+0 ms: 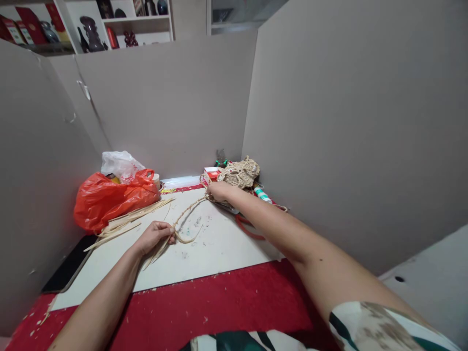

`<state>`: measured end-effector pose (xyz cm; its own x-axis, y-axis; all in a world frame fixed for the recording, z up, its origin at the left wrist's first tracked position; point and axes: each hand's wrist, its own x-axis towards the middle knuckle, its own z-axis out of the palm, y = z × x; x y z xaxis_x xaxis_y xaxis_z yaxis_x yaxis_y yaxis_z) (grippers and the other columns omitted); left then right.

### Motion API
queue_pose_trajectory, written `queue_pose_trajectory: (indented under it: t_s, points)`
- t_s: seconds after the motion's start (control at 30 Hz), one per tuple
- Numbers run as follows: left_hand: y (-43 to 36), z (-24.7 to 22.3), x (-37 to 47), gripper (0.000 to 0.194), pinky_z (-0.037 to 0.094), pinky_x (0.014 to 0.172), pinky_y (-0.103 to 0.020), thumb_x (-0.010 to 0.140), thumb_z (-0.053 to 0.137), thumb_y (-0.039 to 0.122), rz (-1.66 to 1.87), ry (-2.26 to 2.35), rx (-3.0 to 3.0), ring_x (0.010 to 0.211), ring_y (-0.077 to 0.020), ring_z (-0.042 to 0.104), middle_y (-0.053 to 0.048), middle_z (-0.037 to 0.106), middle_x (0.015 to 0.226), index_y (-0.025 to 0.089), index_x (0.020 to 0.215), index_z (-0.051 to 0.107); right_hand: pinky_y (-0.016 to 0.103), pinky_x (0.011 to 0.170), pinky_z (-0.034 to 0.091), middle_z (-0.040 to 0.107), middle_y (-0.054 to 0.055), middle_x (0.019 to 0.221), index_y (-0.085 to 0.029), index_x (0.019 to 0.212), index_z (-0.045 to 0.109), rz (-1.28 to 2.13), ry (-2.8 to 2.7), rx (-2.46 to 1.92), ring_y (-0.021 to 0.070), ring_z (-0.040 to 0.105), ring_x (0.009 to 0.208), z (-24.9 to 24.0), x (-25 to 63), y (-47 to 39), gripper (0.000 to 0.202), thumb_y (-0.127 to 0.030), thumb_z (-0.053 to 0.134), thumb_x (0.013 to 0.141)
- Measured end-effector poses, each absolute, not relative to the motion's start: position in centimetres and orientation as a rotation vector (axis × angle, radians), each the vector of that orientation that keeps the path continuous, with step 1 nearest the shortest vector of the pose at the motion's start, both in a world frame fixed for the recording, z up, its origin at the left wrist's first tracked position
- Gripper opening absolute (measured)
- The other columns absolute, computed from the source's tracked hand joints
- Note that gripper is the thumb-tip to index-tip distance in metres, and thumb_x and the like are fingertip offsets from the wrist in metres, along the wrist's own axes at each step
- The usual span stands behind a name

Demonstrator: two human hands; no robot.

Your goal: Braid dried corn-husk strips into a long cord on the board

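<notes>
Braid [187, 209]: prob. light, flexible; best held nr loose strands [157, 254], where L hand [156, 236] pinches it; R hand [219, 191] at far end, exact grip unclear.

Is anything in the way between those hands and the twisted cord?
Nothing visible. The left hand pinches the cord, and the right hand is at its far end, though its fingertips are hard to see.

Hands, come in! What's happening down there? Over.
Left hand pinching twisted cord. Right hand farther along it, grip unclear. Tangled bundle crowding right hand; orange bag off left. Over.
</notes>
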<state>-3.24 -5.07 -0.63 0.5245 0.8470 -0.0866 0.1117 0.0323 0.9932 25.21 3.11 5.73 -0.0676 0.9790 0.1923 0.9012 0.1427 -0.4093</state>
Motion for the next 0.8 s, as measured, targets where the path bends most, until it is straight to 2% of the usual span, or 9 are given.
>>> queue_pose_trajectory:
  t_s: [0.13, 0.23, 0.37, 0.5, 0.6, 0.73, 0.8]
  points:
    - [-5.1, -0.7, -3.3, 0.024, 0.040, 0.061, -0.024, 0.075, 0.065, 0.032, 0.711, 0.892, 1.458, 0.055, -0.0105, 0.054, -0.005, 0.063, 0.059, 0.010, 0.065, 0.067, 0.031, 0.086, 0.042, 0.070, 0.018, 0.090, -0.012, 0.061, 0.065, 0.221, -2.186, -1.754, 0.0269, 0.062, 0.094, 5.1, 25.2, 2.9, 0.014, 0.002, 0.064, 0.058]
    - [-5.2, -0.6, -3.2, 0.024, 0.040, 0.061, -0.023, 0.075, 0.065, 0.032, 0.719, 0.909, 1.456, 0.054, -0.0101, 0.054, -0.005, 0.063, 0.058, 0.010, 0.063, 0.066, 0.030, 0.087, 0.040, 0.068, 0.019, 0.095, -0.012, 0.069, 0.066, 0.217, -2.239, -1.726, 0.0274, 0.061, 0.097, 5.5, 25.5, 3.3, 0.014, 0.000, 0.061, 0.063]
    - [-5.2, -0.6, -3.1, 0.025, 0.039, 0.060, -0.023, 0.075, 0.065, 0.032, 0.720, 0.913, 1.444, 0.053, -0.0098, 0.054, -0.005, 0.064, 0.058, 0.010, 0.064, 0.066, 0.027, 0.078, 0.041, 0.069, 0.015, 0.090, -0.013, 0.073, 0.064, 0.237, -2.249, -1.652, 0.0247, 0.061, 0.090, 6.9, 26.4, 3.8, 0.013, -0.003, 0.060, 0.066]
    - [-5.0, -0.9, -3.0, 0.026, 0.039, 0.059, -0.022, 0.076, 0.064, 0.033, 0.728, 0.913, 1.441, 0.052, -0.0096, 0.053, -0.005, 0.063, 0.057, 0.010, 0.065, 0.066, 0.023, 0.068, 0.043, 0.068, 0.008, 0.080, -0.013, 0.074, 0.062, 0.330, -2.246, -1.509, 0.0174, 0.061, 0.076, 8.5, 26.6, 3.7, 0.006, -0.010, 0.057, 0.073]
    - [-4.9, -1.3, -3.1, 0.026, 0.040, 0.059, -0.023, 0.076, 0.064, 0.035, 0.726, 0.909, 1.421, 0.052, -0.0100, 0.054, -0.006, 0.064, 0.058, 0.010, 0.067, 0.066, 0.021, 0.062, 0.045, 0.067, 0.004, 0.078, -0.013, 0.083, 0.061, 0.496, -2.231, -1.363, 0.0128, 0.060, 0.069, 9.4, 26.3, 3.3, 0.008, -0.016, 0.054, 0.078]
    - [-5.1, -1.2, -2.9, 0.027, 0.041, 0.059, -0.023, 0.076, 0.064, 0.036, 0.736, 0.933, 1.377, 0.052, -0.0101, 0.055, -0.006, 0.065, 0.058, 0.011, 0.068, 0.064, 0.022, 0.061, 0.049, 0.065, 0.002, 0.079, -0.013, 0.084, 0.059, 0.945, -2.034, -1.043, 0.0108, 0.060, 0.066, 9.9, 25.7, 2.9, 0.016, -0.014, 0.062, 0.069]
    - [-5.3, -1.0, -2.8, 0.027, 0.041, 0.059, -0.023, 0.076, 0.064, 0.036, 0.740, 0.947, 1.359, 0.052, -0.0099, 0.055, -0.006, 0.064, 0.058, 0.010, 0.067, 0.064, 0.022, 0.058, 0.049, 0.064, 0.001, 0.073, -0.013, 0.080, 0.058, 1.018, -1.977, -0.966, 0.0100, 0.059, 0.062, 9.7, 25.3, 2.9, 0.015, -0.011, 0.062, 0.065]
